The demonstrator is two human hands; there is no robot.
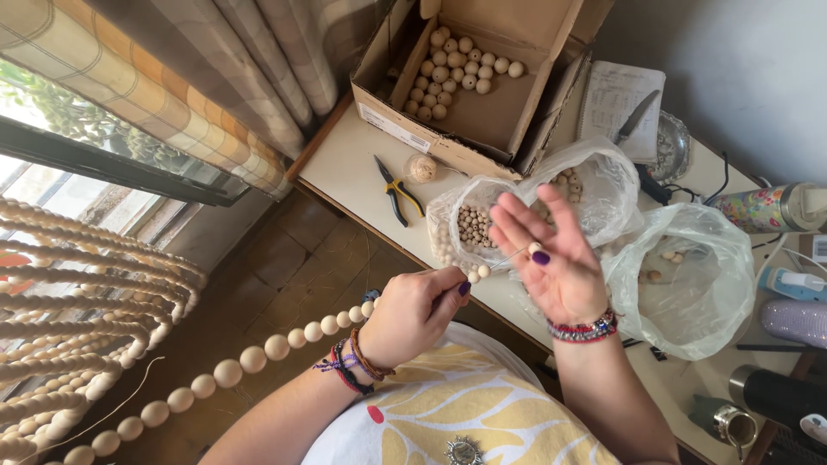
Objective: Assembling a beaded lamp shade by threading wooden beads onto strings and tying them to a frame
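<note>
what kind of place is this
Probably a home craft corner by a window: a work table with a cardboard box of wooden beads, pliers, and long bead strands hanging beside the curtain.

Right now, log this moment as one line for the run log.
left hand: pinches bead string | right hand: open, needle with bead at thumb | bead bag: on table
</note>
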